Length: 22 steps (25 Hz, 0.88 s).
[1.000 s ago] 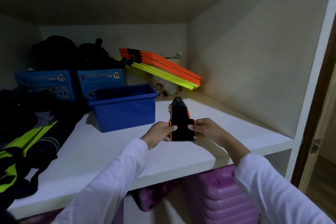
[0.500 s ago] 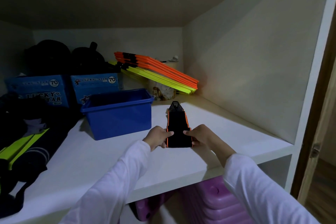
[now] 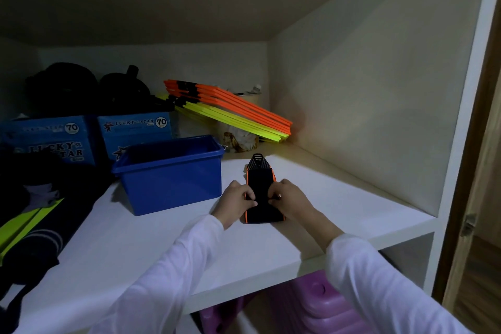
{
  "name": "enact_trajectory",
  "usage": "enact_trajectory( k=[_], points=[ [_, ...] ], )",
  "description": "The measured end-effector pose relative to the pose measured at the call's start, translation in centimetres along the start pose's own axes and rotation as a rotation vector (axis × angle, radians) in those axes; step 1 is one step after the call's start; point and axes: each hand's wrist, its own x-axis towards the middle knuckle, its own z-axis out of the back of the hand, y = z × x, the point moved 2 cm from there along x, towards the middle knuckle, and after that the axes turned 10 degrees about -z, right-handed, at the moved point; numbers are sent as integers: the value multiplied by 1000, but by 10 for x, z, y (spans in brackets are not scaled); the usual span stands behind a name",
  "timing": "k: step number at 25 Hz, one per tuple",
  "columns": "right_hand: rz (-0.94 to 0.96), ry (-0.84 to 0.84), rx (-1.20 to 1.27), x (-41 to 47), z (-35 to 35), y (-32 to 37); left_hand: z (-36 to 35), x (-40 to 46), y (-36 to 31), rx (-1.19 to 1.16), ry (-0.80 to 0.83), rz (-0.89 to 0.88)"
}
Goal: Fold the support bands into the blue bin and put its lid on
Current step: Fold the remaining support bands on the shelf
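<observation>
A black support band (image 3: 260,184) with orange edging lies flat on the white shelf (image 3: 168,247), its narrow striped end pointing away from me. My left hand (image 3: 234,202) pinches its left edge and my right hand (image 3: 290,199) pinches its right edge, with the fingertips meeting over the band's middle. The blue bin (image 3: 173,180) stands open just left of the band, with no lid on it. I see no lid anywhere, and the bin's inside is too dark to make out.
Blue Lucky Star boxes (image 3: 135,130) stand behind the bin, with dark bags on top. Orange and yellow flat bars (image 3: 233,111) lean in the back corner. Dark and neon clothing (image 3: 29,225) lies at the left. Purple cases (image 3: 311,304) sit under the shelf. A wall closes the right side.
Both hands have slid forward along the band and closed in over its middle, pinching its edges inward. The near end now lies free behind my fingers.
</observation>
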Motion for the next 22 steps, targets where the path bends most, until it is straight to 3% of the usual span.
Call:
enact_trajectory(
  k=[2,4,9,12,15,19,22],
  points=[
    [117,-20,-163,-1,-4,6,-1,-2,-1,54,21,-104],
    [132,-3,-183,-2,-3,6,0,-6,0,-11,23,-96],
    [72,329,-32,-13,11,-8,10,-21,-1,-241,144,-51],
    [107,269,-48,-17,10,-8,13,-28,0,-129,240,-63],
    [118,226,40,-21,15,-7,13,-33,-1,-82,189,-67],
    [58,300,167,-22,25,-8,15,-36,-5,-259,88,4],
    [-49,357,399,-23,25,-9,16,-33,-1,-323,42,114]
  ],
)
